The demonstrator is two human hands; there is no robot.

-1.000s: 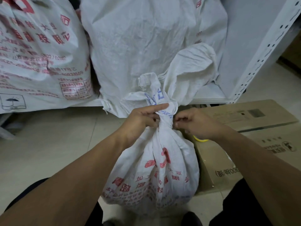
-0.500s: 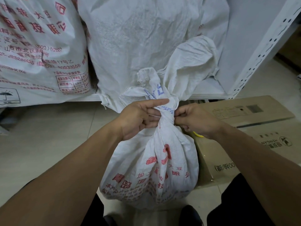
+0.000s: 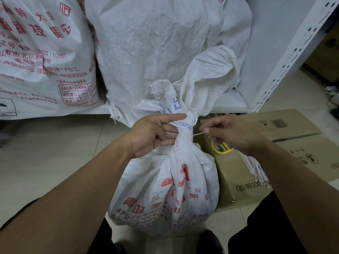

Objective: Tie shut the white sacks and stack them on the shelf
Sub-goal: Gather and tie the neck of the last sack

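Tying step. Sack point(image 3: 165, 184) on floor before shelf point(image 3: 236, 105). Left hand point(image 3: 152, 134) clenches its neck; right hand point(image 3: 229, 132) pinches tie point(image 3: 197, 134). Next, probably: cinch tight.

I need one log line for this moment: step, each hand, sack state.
step: tying neck | left hand: grips sack neck | right hand: pulls white tie | sack: on floor, not shelved

A sack point(image 3: 165, 182) is stood on the floor point(image 3: 45, 153) before the shelf point(image 3: 231, 105), on which two larger sacks point(image 3: 42, 57) point(image 3: 161, 43) are set side by side. A cardboard box point(image 3: 286, 143) is placed just right of the floor sack, with scissors point(image 3: 222, 148) and cable ties point(image 3: 256, 169) laid on it.
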